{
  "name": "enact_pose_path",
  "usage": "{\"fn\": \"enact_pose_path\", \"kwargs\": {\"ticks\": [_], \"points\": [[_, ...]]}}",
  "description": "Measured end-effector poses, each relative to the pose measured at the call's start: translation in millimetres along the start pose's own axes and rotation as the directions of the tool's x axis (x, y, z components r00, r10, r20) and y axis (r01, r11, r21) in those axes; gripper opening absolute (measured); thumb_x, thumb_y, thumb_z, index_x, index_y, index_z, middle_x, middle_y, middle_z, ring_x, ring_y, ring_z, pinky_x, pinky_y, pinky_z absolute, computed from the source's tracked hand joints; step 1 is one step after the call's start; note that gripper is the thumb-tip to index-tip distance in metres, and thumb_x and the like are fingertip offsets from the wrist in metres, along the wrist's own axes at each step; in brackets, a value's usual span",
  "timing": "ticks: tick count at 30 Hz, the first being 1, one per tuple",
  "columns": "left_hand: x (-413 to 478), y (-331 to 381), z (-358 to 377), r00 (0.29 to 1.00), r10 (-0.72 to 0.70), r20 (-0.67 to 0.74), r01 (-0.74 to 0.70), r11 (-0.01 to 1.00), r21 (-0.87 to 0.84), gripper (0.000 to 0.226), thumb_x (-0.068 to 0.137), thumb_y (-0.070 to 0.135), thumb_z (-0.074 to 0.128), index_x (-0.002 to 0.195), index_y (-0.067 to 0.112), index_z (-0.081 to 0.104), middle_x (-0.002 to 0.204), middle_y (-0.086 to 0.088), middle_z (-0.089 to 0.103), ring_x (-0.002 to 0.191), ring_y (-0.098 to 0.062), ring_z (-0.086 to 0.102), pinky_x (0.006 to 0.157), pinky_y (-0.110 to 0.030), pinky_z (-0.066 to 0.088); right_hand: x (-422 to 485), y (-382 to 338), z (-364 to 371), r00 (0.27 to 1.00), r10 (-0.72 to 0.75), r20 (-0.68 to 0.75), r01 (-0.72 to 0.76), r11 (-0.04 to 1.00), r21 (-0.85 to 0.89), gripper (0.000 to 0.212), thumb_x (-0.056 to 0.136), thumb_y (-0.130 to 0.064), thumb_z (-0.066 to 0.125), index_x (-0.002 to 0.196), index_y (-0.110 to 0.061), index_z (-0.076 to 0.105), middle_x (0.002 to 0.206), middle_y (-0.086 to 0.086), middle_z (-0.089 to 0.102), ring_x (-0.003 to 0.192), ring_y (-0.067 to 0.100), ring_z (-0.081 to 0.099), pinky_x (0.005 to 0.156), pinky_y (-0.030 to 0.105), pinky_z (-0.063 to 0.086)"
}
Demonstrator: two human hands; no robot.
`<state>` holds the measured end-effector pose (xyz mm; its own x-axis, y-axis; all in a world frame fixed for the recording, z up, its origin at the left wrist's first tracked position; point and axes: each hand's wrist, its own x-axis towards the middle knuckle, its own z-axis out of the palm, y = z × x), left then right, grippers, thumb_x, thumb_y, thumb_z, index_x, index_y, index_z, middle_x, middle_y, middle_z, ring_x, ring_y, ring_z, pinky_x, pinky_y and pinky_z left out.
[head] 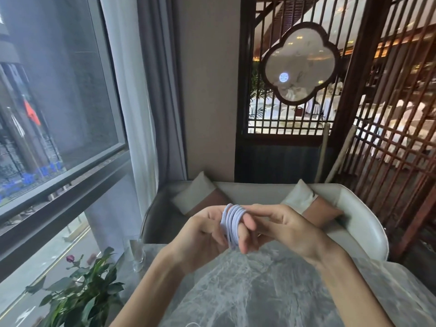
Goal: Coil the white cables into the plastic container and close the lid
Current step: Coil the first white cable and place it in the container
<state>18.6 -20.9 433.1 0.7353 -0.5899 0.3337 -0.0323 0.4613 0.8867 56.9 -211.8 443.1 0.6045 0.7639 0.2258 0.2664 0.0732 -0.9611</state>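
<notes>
A white cable [232,223] is wound in several loops around the fingers of my left hand [207,234], raised above the grey marble table [247,291]. My right hand [283,226] comes in from the right, its fingers curled against the coil and pinching the loops. A short piece of white cable [192,324] shows at the bottom edge of the view. The plastic container and its lid are out of view.
A glass [138,256] stands at the table's far left corner, beside a rose plant [82,286]. A grey sofa [354,208] with cushions sits beyond the table. A window runs along the left, a wooden lattice screen at the right.
</notes>
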Motion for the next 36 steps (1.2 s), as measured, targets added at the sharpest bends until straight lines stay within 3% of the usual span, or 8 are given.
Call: {"fn": "enact_pose_path", "kwargs": {"ticks": [5,9,14,18,24,27,32,36], "points": [[1.1,-4.6,-2.3,0.974,-0.041,-0.222,0.081,0.982,0.173,0.039,0.059,-0.003,0.036,0.083,-0.004,0.067,0.065,-0.019,0.070,0.074,-0.031,0.068,0.078,-0.036,0.055,2.8,10.5,-0.2,0.989,0.017,-0.146,-0.023,0.999,-0.043,0.014,0.091,-0.027,0.067,0.103,-0.022,0.073,0.085,0.006,0.075,0.069,0.010,0.070,0.064,0.026,0.060],[4.4,-6.3,-0.6,0.902,0.008,-0.431,0.156,0.926,0.343,0.039,0.055,-0.002,0.038,0.077,-0.002,0.070,0.068,-0.025,0.070,0.077,-0.032,0.071,0.080,-0.038,0.054,2.9,23.9,5.2,0.930,-0.140,-0.340,0.009,0.933,-0.360,0.017,0.091,-0.026,0.065,0.097,-0.038,0.075,0.094,-0.003,0.077,0.081,0.012,0.076,0.076,0.038,0.063],[2.1,-8.2,13.1,0.899,0.174,-0.402,0.057,0.864,0.501,0.027,0.074,0.016,0.051,0.084,-0.007,0.062,0.073,-0.017,0.070,0.084,-0.036,0.062,0.085,-0.036,0.044,3.0,23.6,2.7,0.909,-0.234,-0.346,0.052,0.886,-0.462,0.024,0.092,-0.034,0.061,0.112,-0.038,0.073,0.100,-0.015,0.077,0.094,0.002,0.074,0.083,0.030,0.061],[1.0,-9.1,19.0,0.878,0.266,-0.398,0.051,0.774,0.631,0.044,0.102,0.030,0.039,0.086,-0.004,0.062,0.071,-0.007,0.069,0.082,-0.034,0.061,0.079,-0.022,0.043,3.5,16.5,1.8,0.909,-0.309,-0.281,0.098,0.813,-0.575,0.015,0.097,-0.025,0.062,0.095,-0.035,0.072,0.084,-0.011,0.074,0.080,0.007,0.073,0.074,0.019,0.057],[9.9,-9.8,14.6,0.746,0.462,-0.480,-0.063,0.766,0.640,0.047,0.103,0.026,0.041,0.076,-0.007,0.063,0.057,-0.007,0.063,0.050,-0.018,0.054,0.053,-0.026,0.047,4.7,11.3,13.0,0.861,-0.413,-0.298,0.096,0.707,-0.701,0.019,0.094,-0.036,0.060,0.087,-0.024,0.072,0.078,-0.006,0.069,0.073,0.017,0.069,0.064,0.039,0.056],[14.5,-14.0,4.2,0.651,0.553,-0.520,0.008,0.680,0.733,0.035,0.101,0.025,0.047,0.077,0.002,0.056,0.065,-0.001,0.057,0.061,-0.013,0.050,0.058,-0.030,0.042,6.9,18.1,18.2,0.833,-0.370,-0.411,0.009,0.752,-0.659,0.026,0.091,-0.041,0.059,0.088,-0.019,0.073,0.074,0.003,0.070,0.067,0.025,0.069,0.063,0.049,0.056],[3.0,-18.7,-9.0,0.794,0.406,-0.453,0.145,0.597,0.789,0.022,0.098,0.034,0.052,0.106,0.017,0.063,0.099,0.001,0.071,0.093,-0.018,0.067,0.083,-0.038,0.054,3.2,24.2,6.3,0.799,-0.314,-0.513,-0.139,0.733,-0.666,0.017,0.091,-0.033,0.062,0.091,-0.020,0.073,0.070,0.001,0.073,0.066,0.020,0.070,0.063,0.045,0.057],[4.3,-25.5,-8.9,0.759,0.487,-0.432,0.252,0.393,0.884,0.012,0.100,0.022,0.057,0.105,0.016,0.065,0.089,0.006,0.073,0.082,-0.011,0.069,0.071,-0.031,0.057,3.5,27.0,5.0,0.840,-0.256,-0.478,-0.185,0.694,-0.696,0.012,0.094,-0.030,0.063,0.094,-0.026,0.075,0.068,-0.007,0.075,0.069,0.007,0.072,0.064,0.036,0.057]]}}
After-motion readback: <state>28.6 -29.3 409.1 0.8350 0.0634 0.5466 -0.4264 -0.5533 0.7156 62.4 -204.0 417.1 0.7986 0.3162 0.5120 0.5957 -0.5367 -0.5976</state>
